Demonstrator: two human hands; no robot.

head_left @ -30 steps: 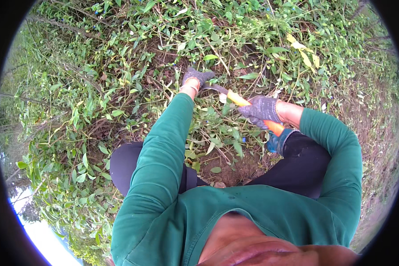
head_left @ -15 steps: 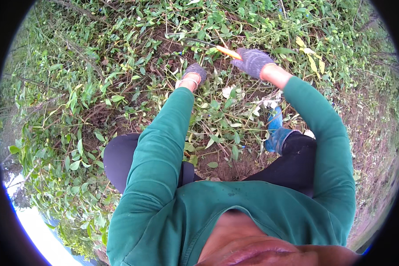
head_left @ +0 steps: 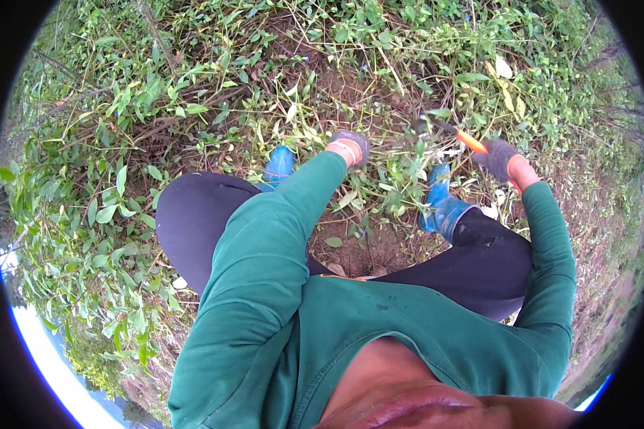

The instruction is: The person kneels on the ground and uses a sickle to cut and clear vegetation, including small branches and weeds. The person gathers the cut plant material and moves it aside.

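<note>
My right hand [head_left: 496, 159], in a dark grey knitted glove, is closed round the orange handle [head_left: 472, 141] of a sickle. The sickle's dark blade [head_left: 440, 125] points left and away from me, partly lost among leaves. In front of my body, my left hand [head_left: 352, 148] wears a similar glove and is curled into a fist. Leafy weeds [head_left: 397, 154] stick out to the right from beside that fist, toward the blade. Its fingers are mostly hidden, but they appear wrapped round the stems.
Dense green undergrowth [head_left: 143, 93] spreads left and ahead. Bare brown soil [head_left: 343, 86] shows beyond my hands. My blue boots [head_left: 445, 207] stand among cut stems, knees bent wide. Yellowed leaves [head_left: 508, 96] hang at the far right. Dry ground [head_left: 594, 214] lies right.
Both hands have come nearer my body and moved right, the right hand carrying the sickle. The left boot has come into view, and more soil shows ahead.
</note>
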